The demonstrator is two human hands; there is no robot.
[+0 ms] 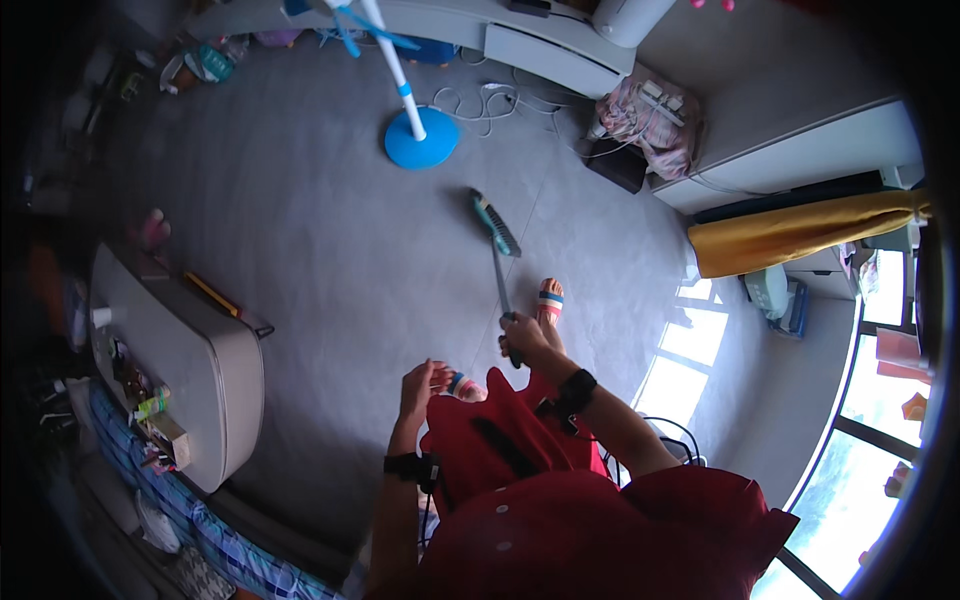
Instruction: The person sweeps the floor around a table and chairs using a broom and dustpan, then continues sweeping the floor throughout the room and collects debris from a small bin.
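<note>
My right hand (523, 337) is closed around the dark handle of a long-handled brush (495, 223), whose green head with dark bristles is just above the grey floor, or on it; I cannot tell which. The handle runs from the hand away from my body to the head, in front of my sandalled feet. To the left of the red clothing, my left hand (426, 384) holds nothing, its fingers slightly curled and apart. Both wrists wear black straps with small devices.
Ahead stands a white pole on a round blue base (422, 138), beside loose white cables (487, 105). A low table (232, 382) is at left, a sofa behind it. A cloth-covered item (645, 124) bears a power strip. A yellow cloth (795, 232) hangs at right.
</note>
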